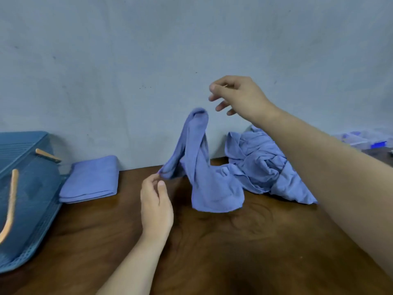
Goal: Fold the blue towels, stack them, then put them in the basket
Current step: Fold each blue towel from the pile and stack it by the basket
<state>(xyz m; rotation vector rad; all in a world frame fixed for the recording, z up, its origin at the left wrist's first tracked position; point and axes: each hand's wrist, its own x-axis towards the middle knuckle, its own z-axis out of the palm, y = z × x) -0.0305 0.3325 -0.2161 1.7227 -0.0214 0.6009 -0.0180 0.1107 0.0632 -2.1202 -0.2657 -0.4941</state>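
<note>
Our left hand (156, 201) pinches one corner of the towel (204, 167), rest slumped on the table (212, 241). Our right hand (240, 96) hovers above its peak, fingers loose, holding nothing. Risk: single-corner grip lets it bunch or snag the pile (261, 162) behind; fold goes crooked.

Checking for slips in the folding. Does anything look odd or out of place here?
The raised towel stands bunched above the table with its top end free: the right hand hovers just above, not touching it, while the left hand pinches one low corner. Behind it, crumpled towels lie in a heap.
</note>
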